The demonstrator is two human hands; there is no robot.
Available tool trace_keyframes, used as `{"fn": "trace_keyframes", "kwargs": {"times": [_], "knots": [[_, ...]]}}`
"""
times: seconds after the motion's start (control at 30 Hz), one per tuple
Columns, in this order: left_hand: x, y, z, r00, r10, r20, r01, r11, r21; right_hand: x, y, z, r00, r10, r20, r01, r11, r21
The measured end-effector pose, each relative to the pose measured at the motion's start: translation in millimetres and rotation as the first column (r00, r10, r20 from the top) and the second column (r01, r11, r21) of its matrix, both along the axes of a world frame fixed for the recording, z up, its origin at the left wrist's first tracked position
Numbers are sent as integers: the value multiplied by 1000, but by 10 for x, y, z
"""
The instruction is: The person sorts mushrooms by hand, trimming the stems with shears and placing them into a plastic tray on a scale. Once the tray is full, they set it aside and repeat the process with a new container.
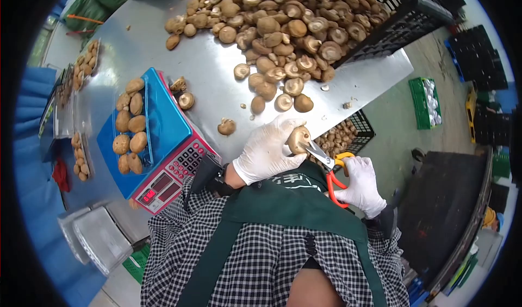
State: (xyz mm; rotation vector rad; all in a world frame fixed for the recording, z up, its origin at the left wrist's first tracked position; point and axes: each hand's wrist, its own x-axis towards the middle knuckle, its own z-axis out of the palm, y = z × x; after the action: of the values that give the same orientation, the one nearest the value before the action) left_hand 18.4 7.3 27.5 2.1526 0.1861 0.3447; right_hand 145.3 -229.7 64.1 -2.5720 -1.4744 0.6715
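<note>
My left hand (267,152), in a white glove, holds a brown mushroom (298,139) between thumb and fingers, its underside and stem toward the right. My right hand (363,186), also gloved, is closed around the handles of scissors (330,165) with orange and yellow grips. The scissor blades touch the mushroom near its stem. A large heap of mushrooms (272,24) lies on the metal table beyond my hands. To the left, a pink and blue scale (179,165) carries a clear tray with several mushrooms (122,143) in two rows.
A black crate (399,24) lies tilted at the table's right edge. Below that edge stands another black crate holding mushroom pieces (340,137). A green crate (418,103) is on the floor at right. More filled trays (80,157) are at far left. Loose mushrooms (226,126) lie near the scale.
</note>
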Motion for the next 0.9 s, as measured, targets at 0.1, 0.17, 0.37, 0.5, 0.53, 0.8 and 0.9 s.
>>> {"fn": "trace_keyframes", "kwargs": {"times": [0.1, 0.17, 0.37, 0.5, 0.53, 0.8, 0.9], "knots": [[45, -52, 32, 999, -52, -11, 52, 999, -3, -83, -118, -112, 998, -69, 2, 69, 997, -25], [86, -93, 26, 996, -87, -2, 86, 996, -15, -138, -227, -205, 993, -114, -12, 113, 993, -27], [103, -115, -35, 990, -142, -3, 141, 987, -78, -263, -404, -332, 984, -161, -73, 163, 986, 21], [92, -116, -45, 987, -152, -59, 143, 980, -138, -335, -451, -399, 977, -187, -105, 193, 980, 47], [84, -117, -46, 987, -151, -57, 141, 979, -148, -344, -452, -418, 972, -189, -138, 200, 977, 73], [53, -66, -62, 983, -170, -64, 141, 937, -319, -237, -385, -246, 978, -147, -151, 153, 988, 26], [48, -68, -43, 981, -167, -94, 131, 943, -307, -215, -302, -196, 989, -101, -109, 109, 992, 69]]}}
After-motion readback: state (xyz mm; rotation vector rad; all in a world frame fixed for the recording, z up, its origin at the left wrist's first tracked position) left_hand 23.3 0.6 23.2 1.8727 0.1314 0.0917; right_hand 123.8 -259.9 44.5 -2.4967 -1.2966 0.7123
